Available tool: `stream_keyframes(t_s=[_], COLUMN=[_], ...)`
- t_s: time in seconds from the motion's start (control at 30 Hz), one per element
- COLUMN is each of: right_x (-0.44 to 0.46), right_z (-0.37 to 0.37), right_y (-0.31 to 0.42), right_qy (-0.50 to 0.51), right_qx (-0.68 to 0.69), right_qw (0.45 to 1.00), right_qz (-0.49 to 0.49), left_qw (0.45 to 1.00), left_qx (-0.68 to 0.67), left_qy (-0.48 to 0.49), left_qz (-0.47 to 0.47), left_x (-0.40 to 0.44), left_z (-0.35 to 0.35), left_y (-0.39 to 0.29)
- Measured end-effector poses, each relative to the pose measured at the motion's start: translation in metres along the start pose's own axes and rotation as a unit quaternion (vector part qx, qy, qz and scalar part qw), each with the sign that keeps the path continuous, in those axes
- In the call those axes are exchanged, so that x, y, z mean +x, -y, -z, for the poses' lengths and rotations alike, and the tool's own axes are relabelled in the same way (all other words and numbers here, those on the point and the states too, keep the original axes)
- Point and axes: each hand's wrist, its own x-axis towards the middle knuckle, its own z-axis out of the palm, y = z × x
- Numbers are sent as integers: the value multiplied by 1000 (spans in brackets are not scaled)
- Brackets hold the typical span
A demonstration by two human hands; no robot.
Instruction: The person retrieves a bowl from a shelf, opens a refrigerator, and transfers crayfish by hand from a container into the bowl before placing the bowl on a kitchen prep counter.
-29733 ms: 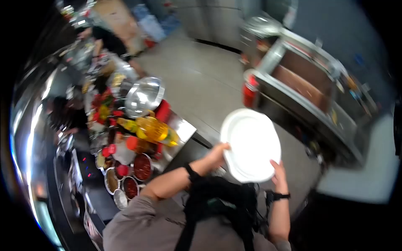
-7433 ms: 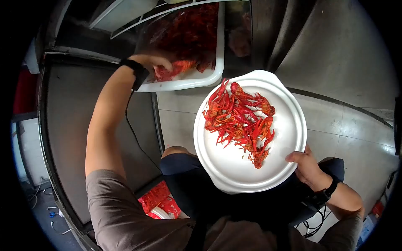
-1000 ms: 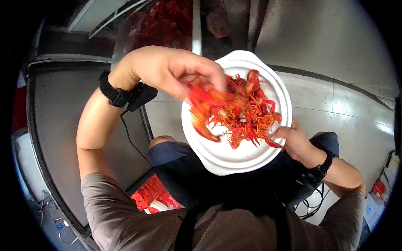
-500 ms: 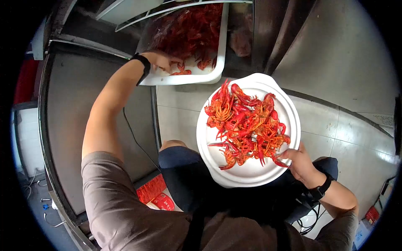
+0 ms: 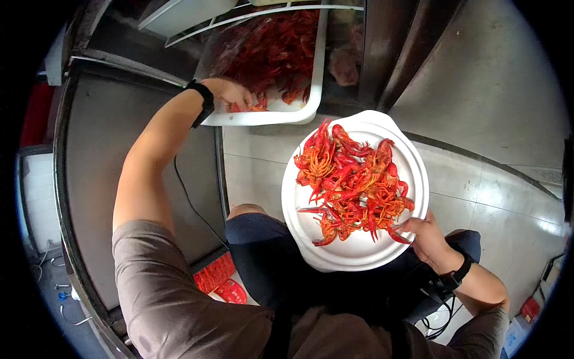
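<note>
My right hand (image 5: 427,239) grips the lower right rim of a white plate (image 5: 305,239) with small side tabs, thumb on top. A heap of red cooked crayfish (image 5: 359,182) covers the plate's middle, claws and legs tangled. My left hand (image 5: 232,96) reaches into a white tub (image 5: 269,118) at its near left corner. Its fingers are curled down around a crayfish (image 5: 259,106), partly hidden beneath them. More crayfish (image 5: 269,54) are piled deep in the tub, darker toward the back.
The tub sits in a dark cabinet under a white wire rack (image 5: 263,13). A grey door panel (image 5: 137,149) stands at the left, with a thin cable (image 5: 191,197) beside it. Pale floor tiles (image 5: 454,167) lie to the right. Red packaging (image 5: 218,278) is by my left leg.
My left hand has shifted slightly within the tub's near corner and its fingers have curled in around a crayfish. The plate has dipped a little and stays in my right hand.
</note>
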Motion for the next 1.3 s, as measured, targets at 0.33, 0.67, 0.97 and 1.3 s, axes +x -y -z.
stream_keyframes(t_s=[0.33, 0.67, 0.97, 1.3], right_x=[-1, 1, 0, 0], right_z=[1, 5, 2, 4], right_y=[3, 0, 4, 1], right_qy=[35, 39, 52, 43], right_qx=[-4, 23, 19, 40], right_qw=[999, 999, 998, 998], right_qz=[21, 9, 3, 1], left_qw=[927, 868, 805, 736], left_qx=[-245, -164, -126, 230], left_qy=[-76, 5, -548, -636], left_qz=[-273, -469, -190, 24], left_x=[-95, -124, -75, 12], left_z=[15, -73, -34, 68], left_y=[-18, -133, -9, 36])
